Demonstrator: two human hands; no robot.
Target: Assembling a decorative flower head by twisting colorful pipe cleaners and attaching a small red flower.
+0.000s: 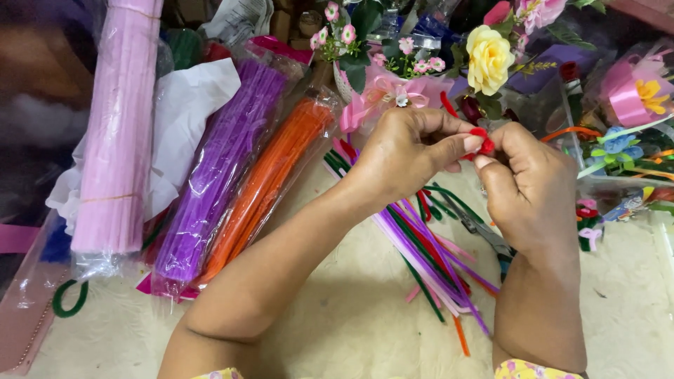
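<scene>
Both my hands meet over the table, pinching a small red pipe cleaner piece [482,143] between their fingertips. My left hand [407,154] grips it from the left with thumb and forefinger. My right hand [526,189] holds it from the right, fingers curled. Under my hands lies a loose pile of pipe cleaners [428,245] in purple, pink, green and red. Pliers [484,235] lie partly hidden below my right hand.
Bagged bundles of pipe cleaners lie at left: pink [116,133], purple [221,168], orange [270,175]. Artificial flowers crowd the back, among them a yellow rose [489,59] and a pink bow [382,95]. Finished pipe-cleaner flowers [618,151] sit at right. A green loop [69,300] lies at left.
</scene>
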